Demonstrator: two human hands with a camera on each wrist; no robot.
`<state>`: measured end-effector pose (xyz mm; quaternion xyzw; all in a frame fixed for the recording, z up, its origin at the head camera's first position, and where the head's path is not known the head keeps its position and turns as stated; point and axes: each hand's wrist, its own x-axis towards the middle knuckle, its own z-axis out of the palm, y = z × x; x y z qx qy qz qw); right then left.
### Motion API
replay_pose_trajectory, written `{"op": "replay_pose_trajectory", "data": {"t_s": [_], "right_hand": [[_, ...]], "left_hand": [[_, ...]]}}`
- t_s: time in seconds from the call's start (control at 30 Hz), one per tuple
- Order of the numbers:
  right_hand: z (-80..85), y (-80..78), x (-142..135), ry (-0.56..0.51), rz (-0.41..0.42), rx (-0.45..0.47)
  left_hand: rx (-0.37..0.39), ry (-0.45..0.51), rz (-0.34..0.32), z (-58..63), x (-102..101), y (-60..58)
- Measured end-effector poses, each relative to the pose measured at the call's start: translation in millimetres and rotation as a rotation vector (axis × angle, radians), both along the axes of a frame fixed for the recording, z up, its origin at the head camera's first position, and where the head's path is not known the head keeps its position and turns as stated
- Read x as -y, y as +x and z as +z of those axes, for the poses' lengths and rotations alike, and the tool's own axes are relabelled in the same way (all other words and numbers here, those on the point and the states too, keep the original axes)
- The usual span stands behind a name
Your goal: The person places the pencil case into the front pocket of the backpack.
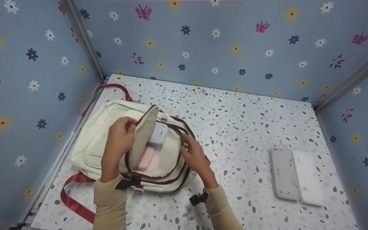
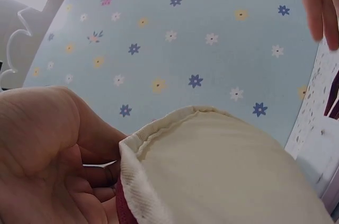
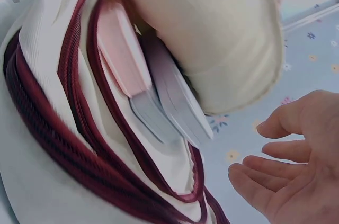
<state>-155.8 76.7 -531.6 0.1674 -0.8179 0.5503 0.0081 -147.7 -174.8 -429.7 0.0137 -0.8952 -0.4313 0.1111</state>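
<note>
A cream backpack [image 1: 102, 127] with dark red zip edging lies on the table, its front pocket unzipped. My left hand [image 1: 119, 137] pinches the edge of the pocket flap [image 2: 222, 166] between thumb and fingers and holds it raised. Inside the pocket sit a pale grey-blue case [image 1: 159, 134] and a pink case [image 1: 145, 158]; the flap partly hides both in the head view. By the pocket's opposite rim is my right hand [image 1: 195, 155]. In the right wrist view this hand [image 3: 296, 160] has loosely bent, spread fingers with nothing between them, beside the cases.
On the table's right lie a grey flat case [image 1: 284, 174] and a white flat case [image 1: 308, 177], side by side. A red strap [image 1: 77, 204] trails from the bag at the front left. Patterned panels [image 1: 203, 41] enclose the speckled table [image 1: 235, 140] at the back and sides.
</note>
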Motion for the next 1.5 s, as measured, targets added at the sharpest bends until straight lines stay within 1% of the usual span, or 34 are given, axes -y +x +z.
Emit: {"op": "replay_pose_trajectory", "data": {"t_s": [0.03,0.2,0.27,0.43,0.5,0.57,0.63,0.8,0.9,1.03,1.2,1.27,1.33,1.5], "right_hand": [[1.1,0.6,-3,-0.014,-0.008,0.001],[3.3,5.7,-19,-0.010,-0.078,-0.017],[13.5,10.5,-23,-0.023,-0.101,-0.021],[41.8,21.6,-35,-0.068,-0.154,-0.016],[42.6,22.5,-42,-0.077,-0.181,-0.011],[40.9,22.8,-49,-0.083,-0.213,-0.005],[35.1,21.6,-57,-0.099,-0.242,0.003],[9.9,15.6,-83,-0.098,-0.315,0.032],[0.4,14.9,-99,-0.088,-0.352,0.047],[-0.1,19.9,-116,-0.083,-0.395,0.050],[17.4,35.6,-132,-0.068,-0.447,0.050],[22.0,41.2,-139,-0.056,-0.472,0.062],[18.4,43.7,-151,-0.043,-0.502,0.073],[-5.2,45.0,-186,-0.028,-0.583,0.120]], "left_hand": [[0.005,0.003,0.002,-0.7,3,0.3],[0.016,0.014,0.034,-5.7,16,3.5],[0.021,0.019,0.048,-8.1,20,4.6],[0.049,0.028,0.044,-11.2,27,7.7],[0.057,0.030,0.045,-12.2,29,8.5],[0.062,0.032,0.052,-13.7,30,8.6],[0.069,0.032,0.055,-14.5,30,8.8],[0.085,0.033,0.047,-15.6,31,10.5],[0.088,0.031,0.046,-16.8,31,10.7],[0.090,0.028,0.049,-18.6,31,10.0],[0.093,0.028,0.056,-20.1,29,8.3],[0.096,0.027,0.052,-20.6,29,8.5],[0.098,0.027,0.044,-21.5,30,8.5],[0.084,0.021,0.033,-23.6,30,7.8]]}}
